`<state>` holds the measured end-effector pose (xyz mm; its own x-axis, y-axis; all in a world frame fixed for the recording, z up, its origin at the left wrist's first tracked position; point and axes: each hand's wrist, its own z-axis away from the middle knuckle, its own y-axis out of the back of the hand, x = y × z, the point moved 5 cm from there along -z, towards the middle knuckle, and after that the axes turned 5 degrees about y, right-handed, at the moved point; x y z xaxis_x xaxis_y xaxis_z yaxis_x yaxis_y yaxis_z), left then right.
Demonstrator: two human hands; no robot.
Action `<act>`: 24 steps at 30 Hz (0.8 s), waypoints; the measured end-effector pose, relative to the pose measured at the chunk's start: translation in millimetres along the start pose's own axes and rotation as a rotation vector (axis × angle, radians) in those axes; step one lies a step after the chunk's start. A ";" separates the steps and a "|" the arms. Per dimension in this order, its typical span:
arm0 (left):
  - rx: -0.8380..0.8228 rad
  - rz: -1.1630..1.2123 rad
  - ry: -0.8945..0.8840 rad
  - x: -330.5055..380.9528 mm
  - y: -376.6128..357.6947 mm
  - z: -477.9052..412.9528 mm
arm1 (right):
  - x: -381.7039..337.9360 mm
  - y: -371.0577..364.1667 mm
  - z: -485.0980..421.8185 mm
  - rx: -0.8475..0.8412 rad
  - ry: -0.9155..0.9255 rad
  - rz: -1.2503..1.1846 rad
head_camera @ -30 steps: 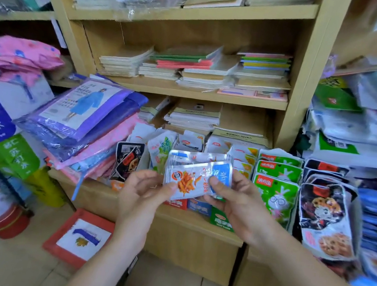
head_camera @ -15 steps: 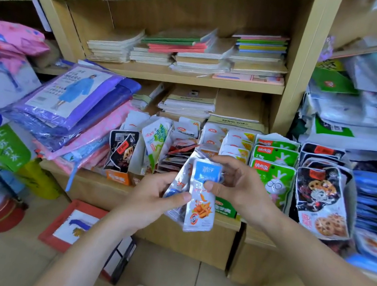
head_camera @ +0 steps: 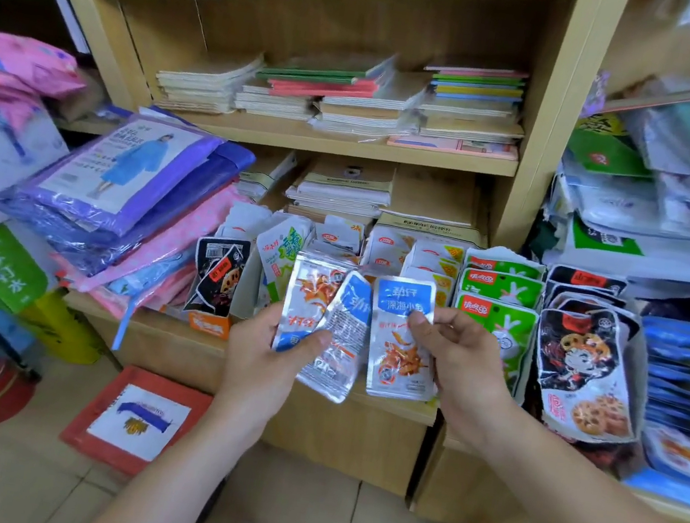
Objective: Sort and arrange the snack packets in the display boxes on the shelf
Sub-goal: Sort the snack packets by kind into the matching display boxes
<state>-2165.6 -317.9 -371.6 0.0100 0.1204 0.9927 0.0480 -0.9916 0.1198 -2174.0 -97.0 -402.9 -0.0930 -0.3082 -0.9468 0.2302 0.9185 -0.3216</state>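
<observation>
Your two hands hold silver-blue snack packets (head_camera: 306,300) in front of the display boxes (head_camera: 208,323).

Your left hand (head_camera: 270,357) grips two of these packets, fanned and overlapping, with the thumb pressed on their front and the other fingers curled behind. Your right hand (head_camera: 470,369) pinches a third packet (head_camera: 398,354) of the same kind near its top, upright, just beside the left pair. Behind them, on the low shelf (head_camera: 169,347), the boxes stand in a row: a black packet (head_camera: 217,278) at the left, white ones in the middle, green packets (head_camera: 498,318), then black cookie-print packets (head_camera: 582,368) at the right. Farther up, stacks of notebooks (head_camera: 340,101) lie on the upper shelf.
</observation>
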 end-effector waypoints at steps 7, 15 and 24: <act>0.016 0.026 -0.008 0.4 -16.2 -4.5 | -15.1 47.5 11.5 0.088 -0.004 0.110; -0.161 0.067 0.012 2.8 -80.9 7.6 | -53.8 137.8 27.4 0.222 -0.004 0.231; -0.309 0.081 0.012 9.1 -165.6 20.8 | -129.8 266.4 50.6 0.503 0.339 0.569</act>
<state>-2152.7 -151.6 -382.8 -0.0105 0.0418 0.9991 -0.2583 -0.9653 0.0377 -2051.6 175.1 -366.4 -0.1001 0.3351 -0.9368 0.7281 0.6664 0.1605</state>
